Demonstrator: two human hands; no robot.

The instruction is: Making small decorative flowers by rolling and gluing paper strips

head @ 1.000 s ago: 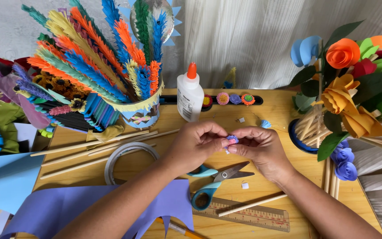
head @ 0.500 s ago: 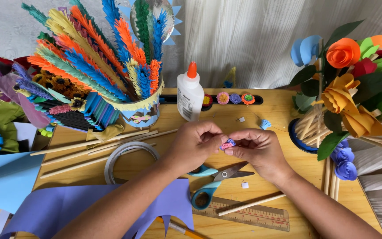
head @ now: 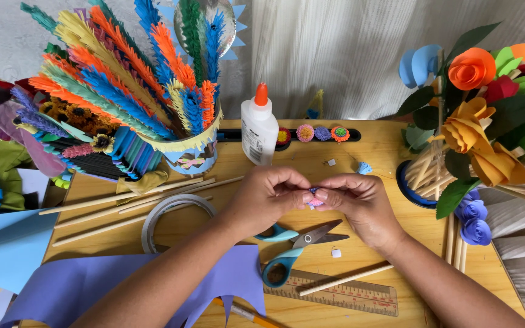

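My left hand (head: 270, 200) and my right hand (head: 360, 203) meet over the middle of the wooden table (head: 372, 155). Their fingertips pinch one small rolled paper piece (head: 313, 198), purple and pink, mostly hidden by the fingers. Blue-handled scissors (head: 296, 249) lie just below the hands, partly open. A white glue bottle (head: 259, 127) with an orange cap stands upright behind the hands.
A cup of coloured paper feathers (head: 189, 149) stands at back left. Paper flowers in a blue pot (head: 414, 185) fill the right. Wooden sticks (head: 123, 203), a tape roll (head: 168, 215), a ruler (head: 341, 294), purple paper (head: 92, 288) and small paper rosettes (head: 317, 133) lie around.
Both hands have stayed in place, with the fingers closing more tightly over the small paper piece, which shows less than before.
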